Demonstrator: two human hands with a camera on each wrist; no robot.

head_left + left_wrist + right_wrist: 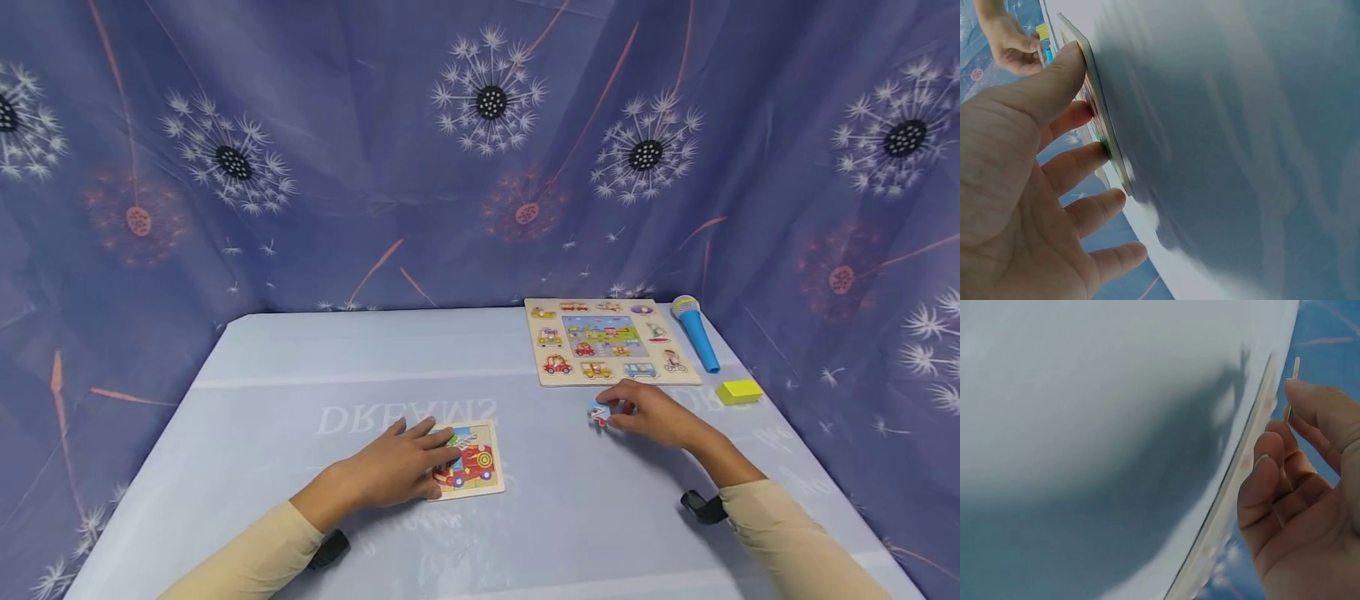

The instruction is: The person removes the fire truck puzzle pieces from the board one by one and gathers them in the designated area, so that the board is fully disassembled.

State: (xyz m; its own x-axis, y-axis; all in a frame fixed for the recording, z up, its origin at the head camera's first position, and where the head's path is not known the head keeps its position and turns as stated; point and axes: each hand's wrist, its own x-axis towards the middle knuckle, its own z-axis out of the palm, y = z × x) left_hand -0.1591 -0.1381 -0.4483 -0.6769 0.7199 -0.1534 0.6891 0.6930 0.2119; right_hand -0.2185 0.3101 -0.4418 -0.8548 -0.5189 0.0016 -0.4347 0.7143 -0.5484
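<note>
A small wooden jigsaw puzzle with a red fire engine picture lies on the table left of its middle. My left hand rests on the puzzle's left side with fingers spread, covering part of the picture. In the left wrist view the thumb and fingertips touch the puzzle board. Between thumb and fingers, my right hand pinches a small blue, white and red puzzle piece above the table. Seen edge-on in the right wrist view, the thin piece sticks up past the fingertips.
Behind my right hand lies a larger wooden peg puzzle board with vehicle pieces. A blue toy microphone and a yellow block are at the table's right edge. A dandelion-patterned curtain surrounds the back and sides.
</note>
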